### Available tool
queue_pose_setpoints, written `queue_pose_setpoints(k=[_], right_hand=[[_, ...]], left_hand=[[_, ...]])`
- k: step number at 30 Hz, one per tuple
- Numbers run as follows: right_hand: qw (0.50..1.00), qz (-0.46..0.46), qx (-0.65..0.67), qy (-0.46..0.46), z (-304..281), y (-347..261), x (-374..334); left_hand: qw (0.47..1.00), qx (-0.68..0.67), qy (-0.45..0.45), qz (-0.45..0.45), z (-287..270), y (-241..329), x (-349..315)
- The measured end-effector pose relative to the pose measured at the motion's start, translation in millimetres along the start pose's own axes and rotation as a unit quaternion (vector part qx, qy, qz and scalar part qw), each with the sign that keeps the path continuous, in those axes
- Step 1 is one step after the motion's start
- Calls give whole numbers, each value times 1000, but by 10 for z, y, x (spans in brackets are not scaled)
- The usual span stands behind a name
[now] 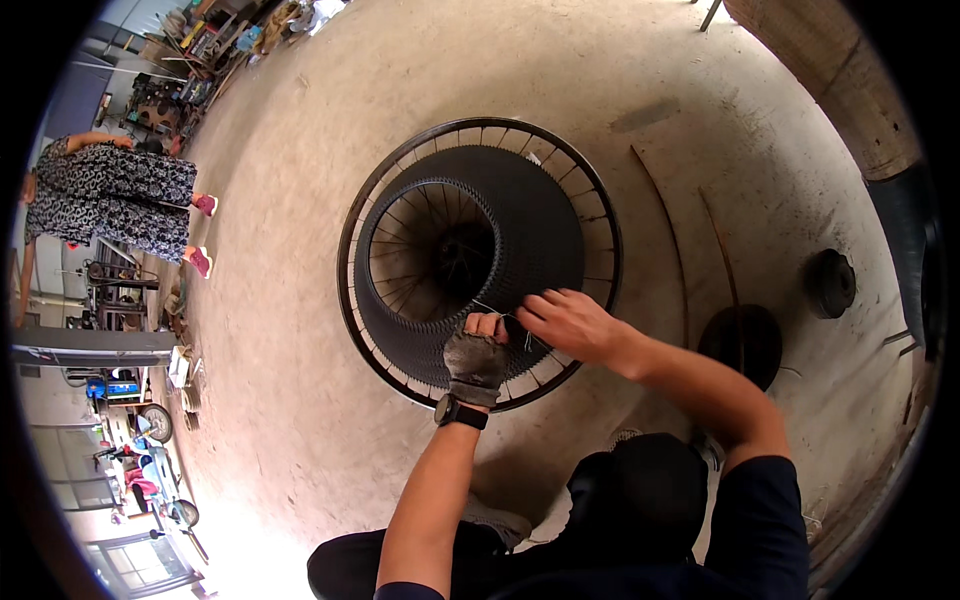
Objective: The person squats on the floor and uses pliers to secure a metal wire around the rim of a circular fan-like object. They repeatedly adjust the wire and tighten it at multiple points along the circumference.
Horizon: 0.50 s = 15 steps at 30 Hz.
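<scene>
the bare right hand (560, 318) pinches a thin pale strand (490, 308) over the near side of the black ribbed coil (540, 225) within the spoked ring (480, 122), while the gloved left hand (478, 358) curls alongside, its clamping not discernible.

At the centre, a black ribbed coil (545, 235) lies inside a spoked ring (345, 245). The gloved left hand (477, 360), fingers curled, and the bare right hand (568, 322), fingertips bunched, meet at a thin cord (492, 308) on the coil's lower edge; their grip is too small to tell. A black disc (715, 345) lies at right, a person (110, 195) stands at upper left, and a scooter (160, 482) is at lower left.
</scene>
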State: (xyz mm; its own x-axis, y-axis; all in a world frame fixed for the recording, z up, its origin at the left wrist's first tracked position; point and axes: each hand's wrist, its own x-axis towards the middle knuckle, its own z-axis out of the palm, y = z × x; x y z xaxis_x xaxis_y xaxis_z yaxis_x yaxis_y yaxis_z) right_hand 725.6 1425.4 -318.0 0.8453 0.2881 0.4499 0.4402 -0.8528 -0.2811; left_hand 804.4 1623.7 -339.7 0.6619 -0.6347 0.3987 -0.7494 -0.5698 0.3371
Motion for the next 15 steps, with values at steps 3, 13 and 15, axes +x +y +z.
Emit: queue_pose_setpoints(k=[3, 13, 15], right_hand=[[989, 139, 48, 34, -229, -327, -662], [790, 606, 64, -72, -700, -2168, -3468], [715, 696, 47, -54, -648, -2356, -3617]], left_hand=[[999, -28, 2, -21, -56, 14, 37], [996, -31, 3, 86, -200, -158, 27], [996, 14, 28, 83, -315, -233, 98]])
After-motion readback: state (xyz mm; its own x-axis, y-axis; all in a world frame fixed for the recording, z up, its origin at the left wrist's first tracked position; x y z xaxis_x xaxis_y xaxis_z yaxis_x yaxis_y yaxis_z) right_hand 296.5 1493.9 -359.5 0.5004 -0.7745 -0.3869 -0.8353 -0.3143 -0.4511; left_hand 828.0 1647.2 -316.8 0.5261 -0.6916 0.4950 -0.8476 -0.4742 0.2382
